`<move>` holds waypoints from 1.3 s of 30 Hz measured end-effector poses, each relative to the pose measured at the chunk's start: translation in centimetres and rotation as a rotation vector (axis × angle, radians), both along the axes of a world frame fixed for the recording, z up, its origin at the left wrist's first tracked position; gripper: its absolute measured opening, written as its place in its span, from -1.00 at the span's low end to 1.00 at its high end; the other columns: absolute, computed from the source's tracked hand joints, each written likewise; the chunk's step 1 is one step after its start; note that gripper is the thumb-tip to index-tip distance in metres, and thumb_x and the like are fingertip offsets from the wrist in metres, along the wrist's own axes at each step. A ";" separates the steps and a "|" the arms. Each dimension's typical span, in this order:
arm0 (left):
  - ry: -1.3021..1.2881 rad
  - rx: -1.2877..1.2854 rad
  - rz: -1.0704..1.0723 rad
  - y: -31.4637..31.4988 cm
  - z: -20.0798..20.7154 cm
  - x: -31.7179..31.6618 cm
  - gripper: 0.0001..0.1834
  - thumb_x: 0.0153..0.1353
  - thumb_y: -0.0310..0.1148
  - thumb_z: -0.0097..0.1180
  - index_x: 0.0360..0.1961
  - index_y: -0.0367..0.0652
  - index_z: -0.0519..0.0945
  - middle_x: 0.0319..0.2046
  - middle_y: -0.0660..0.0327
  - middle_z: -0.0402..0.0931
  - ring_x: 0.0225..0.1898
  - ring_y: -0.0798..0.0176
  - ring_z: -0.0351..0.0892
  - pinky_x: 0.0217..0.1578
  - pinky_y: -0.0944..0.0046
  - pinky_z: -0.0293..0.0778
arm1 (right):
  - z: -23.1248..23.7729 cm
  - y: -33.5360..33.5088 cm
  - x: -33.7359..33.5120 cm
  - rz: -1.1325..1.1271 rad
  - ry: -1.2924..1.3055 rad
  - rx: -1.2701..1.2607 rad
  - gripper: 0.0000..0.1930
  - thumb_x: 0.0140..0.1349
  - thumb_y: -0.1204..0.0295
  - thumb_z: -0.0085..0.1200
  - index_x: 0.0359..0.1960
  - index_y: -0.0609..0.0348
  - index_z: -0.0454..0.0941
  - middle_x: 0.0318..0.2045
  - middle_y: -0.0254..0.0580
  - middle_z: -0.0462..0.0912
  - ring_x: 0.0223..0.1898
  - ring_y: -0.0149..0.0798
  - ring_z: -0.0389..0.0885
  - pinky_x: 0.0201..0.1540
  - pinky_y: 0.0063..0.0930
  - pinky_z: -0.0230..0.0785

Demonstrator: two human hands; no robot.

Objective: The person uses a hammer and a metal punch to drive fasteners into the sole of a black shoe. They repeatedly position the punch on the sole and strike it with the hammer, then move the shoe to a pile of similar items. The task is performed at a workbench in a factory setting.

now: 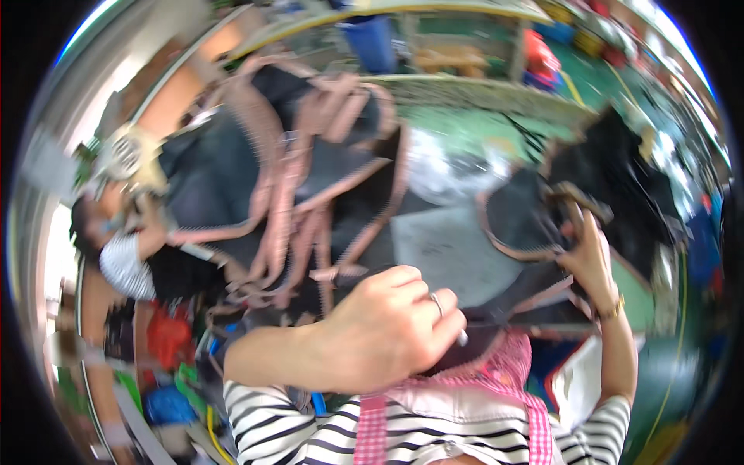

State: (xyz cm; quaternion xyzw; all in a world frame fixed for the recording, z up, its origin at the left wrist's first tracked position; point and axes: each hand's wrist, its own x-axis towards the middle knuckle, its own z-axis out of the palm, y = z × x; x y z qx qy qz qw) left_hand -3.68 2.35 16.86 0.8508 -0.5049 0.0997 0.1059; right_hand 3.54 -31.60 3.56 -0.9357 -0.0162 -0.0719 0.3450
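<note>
My left hand (399, 322), a ring on one finger, is closed in front of my body with its fingers curled under. A small pale tip shows by its fingers, and what it holds is hidden. My right hand (589, 252) grips a dark pink-edged piece (518, 213) of leather-like material at its right side. A curved brownish strip (580, 199) lies by those fingertips, too blurred to name. Below the pieces is a grey sheet (442, 252). To the left, a large heap of dark pieces (213, 174) with pink toothed edging spreads across the table.
Clear plastic wrap (453, 163) lies on the green tabletop (473, 120), near dark scissors (527, 136). Black material (620, 178) is piled at right. Another person (128, 256) in a striped top works at far left. A blue bin (368, 43) stands beyond the table.
</note>
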 end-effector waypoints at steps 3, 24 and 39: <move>-0.230 0.116 0.223 3.6 10.0 0.0 -0.84 -0.27 -0.35 0.16 -0.56 -0.10 0.53 -0.47 0.31 0.46 -0.47 0.34 0.46 -0.40 0.30 0.37 | -0.4 1.2 -1.3 0.054 -0.036 -0.039 -0.14 -0.38 0.40 0.52 0.11 0.25 0.39 -0.16 0.03 0.65 -0.14 0.07 0.63 -0.11 -0.21 0.45; 0.161 -0.517 0.575 4.8 4.0 4.5 -0.93 0.30 -0.46 0.12 -0.25 -0.24 0.56 -0.26 0.23 0.59 -0.29 0.45 0.50 -0.26 0.42 0.43 | -0.4 9.8 -7.1 0.940 -0.684 -0.403 -0.79 -0.19 0.33 0.07 -0.54 0.10 0.33 -0.13 0.07 0.66 -0.65 -0.49 0.48 -0.69 -0.60 0.34; 1.035 -0.749 0.504 -6.6 -17.5 5.7 -0.90 0.30 -0.46 0.14 -0.29 -0.29 0.52 -0.46 0.22 0.62 -0.42 0.42 0.64 -0.39 0.41 0.59 | 1.5 4.4 -8.7 0.355 0.226 0.084 -0.64 0.23 0.49 0.02 0.08 0.22 0.53 -0.27 0.15 0.61 -0.30 0.13 0.63 -0.27 -0.18 0.49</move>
